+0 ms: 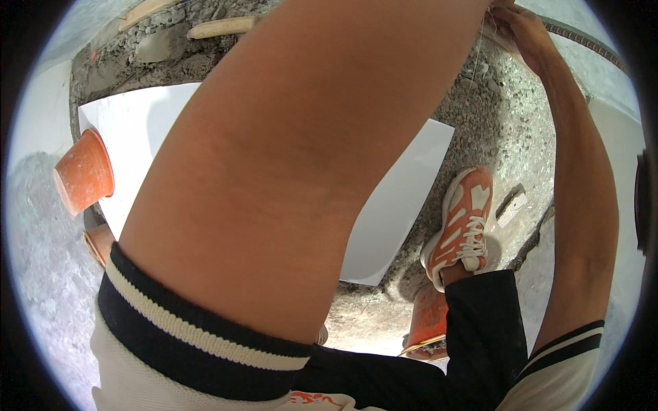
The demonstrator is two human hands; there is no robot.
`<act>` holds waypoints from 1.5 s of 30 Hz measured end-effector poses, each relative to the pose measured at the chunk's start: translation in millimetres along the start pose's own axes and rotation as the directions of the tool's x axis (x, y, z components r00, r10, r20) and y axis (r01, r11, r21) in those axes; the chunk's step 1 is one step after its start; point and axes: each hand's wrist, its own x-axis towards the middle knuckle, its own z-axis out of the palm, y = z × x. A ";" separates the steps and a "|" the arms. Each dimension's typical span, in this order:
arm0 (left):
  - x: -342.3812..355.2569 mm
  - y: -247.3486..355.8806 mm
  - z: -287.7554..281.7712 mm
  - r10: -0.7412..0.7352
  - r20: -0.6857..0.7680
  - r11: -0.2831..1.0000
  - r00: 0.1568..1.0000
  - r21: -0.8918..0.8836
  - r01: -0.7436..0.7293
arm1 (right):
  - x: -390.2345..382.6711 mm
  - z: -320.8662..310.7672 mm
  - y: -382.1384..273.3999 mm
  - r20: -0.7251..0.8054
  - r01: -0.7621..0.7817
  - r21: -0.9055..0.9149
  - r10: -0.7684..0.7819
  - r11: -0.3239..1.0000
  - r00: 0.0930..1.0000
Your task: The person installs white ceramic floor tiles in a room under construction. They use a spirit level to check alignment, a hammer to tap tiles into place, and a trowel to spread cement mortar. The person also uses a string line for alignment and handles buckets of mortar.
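Note:
My right hand (521, 27) is raised at the top right, its fingers bent together beside thin pale strands (478, 58) that hang down; what it grips is too small and hidden to make out. A ridged dark bar (582, 42) curves away to its right. My left forearm (274, 157) fills the middle of the view and runs out at the top edge near my right hand, so my left hand is out of sight.
A large white sheet (397, 212) lies under my arm on rough gravelly ground (459, 116). An orange bucket (82, 171) tilts at the left, another orange container (425, 322) stands behind my shoe (459, 219). A wooden handle (219, 27) lies at the top left; pale walls curve along both sides.

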 end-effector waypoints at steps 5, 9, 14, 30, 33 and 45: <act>41.7 34.8 -15.7 -0.487 0.341 0.871 0.804 0.259 0.417 | 11.4 6.4 9.2 -0.008 0.007 0.046 -0.007 0.999 1.000; -4.9 4.9 -10.6 -0.100 0.051 0.988 0.994 -0.113 0.105 | 7.4 -0.7 7.0 -0.036 0.006 0.017 -0.006 1.000 0.999; -9.3 3.9 -13.3 -0.108 0.071 0.983 0.992 -0.143 0.117 | 5.0 2.0 4.3 -0.030 0.000 0.002 0.000 1.000 1.000; -38.4 -1.7 -40.7 -0.224 0.150 0.961 0.963 -0.133 0.244 | -71.0 -66.4 -41.4 -0.011 0.190 -0.344 -0.206 0.919 0.978; -2.8 -27.1 -9.2 -0.301 0.163 0.925 0.940 -0.193 0.329 | -138.4 -125.1 -30.6 0.071 0.139 -0.740 -0.130 0.658 0.989; 25.3 -33.7 27.8 -0.069 0.168 0.971 0.983 0.238 0.027 | -490.9 -92.3 18.6 -0.390 -0.511 0.111 0.511 0.852 0.766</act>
